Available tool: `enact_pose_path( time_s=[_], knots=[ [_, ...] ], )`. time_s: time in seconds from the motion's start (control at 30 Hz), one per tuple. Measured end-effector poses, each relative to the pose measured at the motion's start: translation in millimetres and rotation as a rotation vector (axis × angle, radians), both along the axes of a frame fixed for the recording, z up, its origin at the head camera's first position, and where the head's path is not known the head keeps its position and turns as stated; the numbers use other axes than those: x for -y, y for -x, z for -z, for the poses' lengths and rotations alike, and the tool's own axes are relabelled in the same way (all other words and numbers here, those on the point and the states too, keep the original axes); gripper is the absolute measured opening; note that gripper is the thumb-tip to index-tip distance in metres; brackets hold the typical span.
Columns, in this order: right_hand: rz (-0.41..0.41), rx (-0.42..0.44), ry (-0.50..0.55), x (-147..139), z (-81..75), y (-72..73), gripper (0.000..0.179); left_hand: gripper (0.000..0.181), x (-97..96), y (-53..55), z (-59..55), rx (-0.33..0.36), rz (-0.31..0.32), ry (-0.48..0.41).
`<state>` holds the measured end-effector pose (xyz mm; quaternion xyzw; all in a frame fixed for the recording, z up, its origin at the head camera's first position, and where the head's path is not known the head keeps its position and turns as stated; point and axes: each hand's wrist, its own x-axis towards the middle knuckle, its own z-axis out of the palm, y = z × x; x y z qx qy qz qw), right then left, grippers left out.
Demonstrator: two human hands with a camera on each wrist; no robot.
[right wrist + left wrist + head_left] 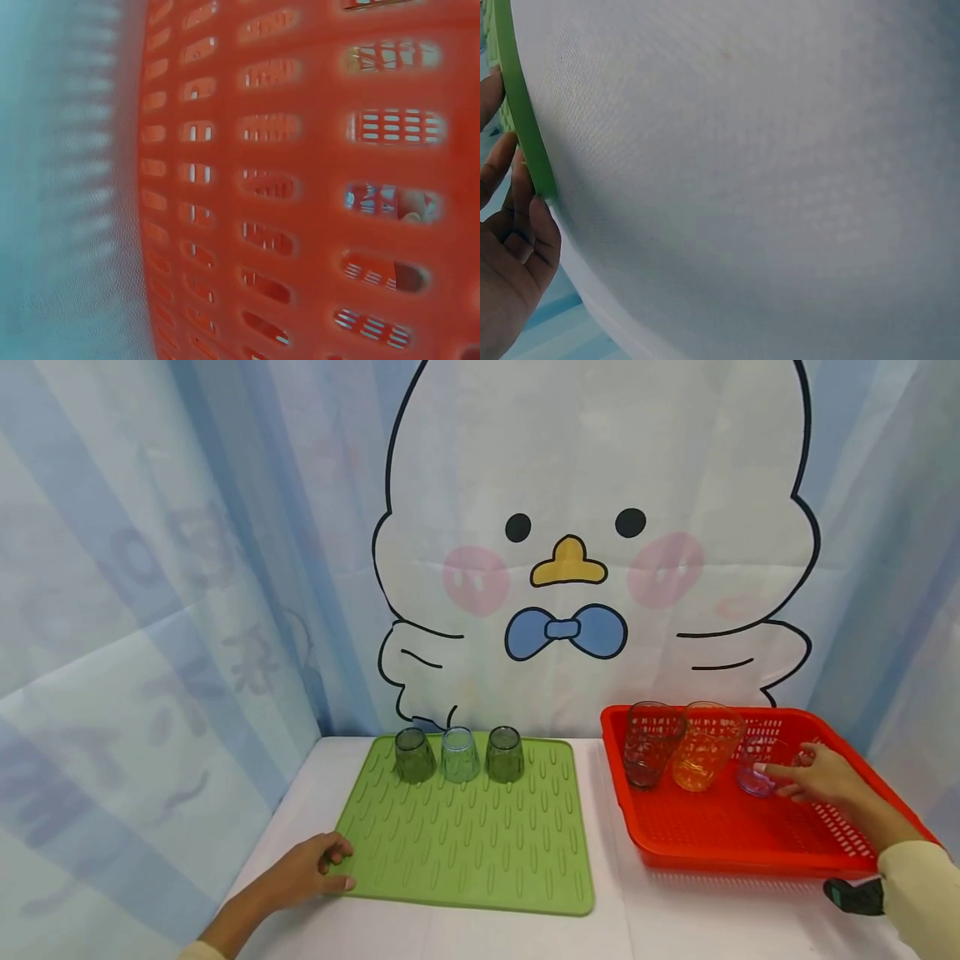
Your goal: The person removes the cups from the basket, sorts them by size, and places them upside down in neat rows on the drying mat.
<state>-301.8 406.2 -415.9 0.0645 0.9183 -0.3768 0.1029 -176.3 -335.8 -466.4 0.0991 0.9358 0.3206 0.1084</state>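
In the head view my left hand (303, 870) rests at the near left edge of a green drying mat (465, 852), thumb and loosely bent fingers touching it. The left wrist view shows these fingers (491, 176) along the mat's rim (526, 127). My right hand (828, 777) is inside a red plastic basket (720, 835). Its extended finger overlaps a small clear purple glass (753, 783); no firm grip shows. Through slots in the basket wall (319, 157), the right wrist view gives only scraps of purple glass (371, 199) and a fingertip (411, 216).
Left of the purple glass stand a tall orange glass (697, 768) and a tall dark-tinted glass (647, 756). Along the mat's back edge are a green tumbler (415, 757), a pale bluish tumbler (460, 756) and another green tumbler (505, 756). A printed curtain (562, 685) hangs behind the white table (525, 935).
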Motion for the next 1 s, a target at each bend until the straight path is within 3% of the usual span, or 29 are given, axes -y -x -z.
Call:
enact_pose_path(
  time_s=[0.43, 0.7, 1.0],
  knots=[
    [0.034, -0.018, -0.034, 2.5, -0.4, 2.6, 0.123, 0.042, -2.0, -0.6, 0.0, -0.007, -0.009, 0.011],
    [0.007, -0.037, -0.054, 0.9, 0.1, 5.3, 0.117, 0.042, -1.6, -0.4, 1.4, 0.002, -0.022, 0.024],
    [-0.021, -0.059, -0.104, 4.3, 0.4, -1.8, 0.116, 0.042, -1.1, 0.3, -0.4, 0.013, -0.014, 0.005]
  ],
)
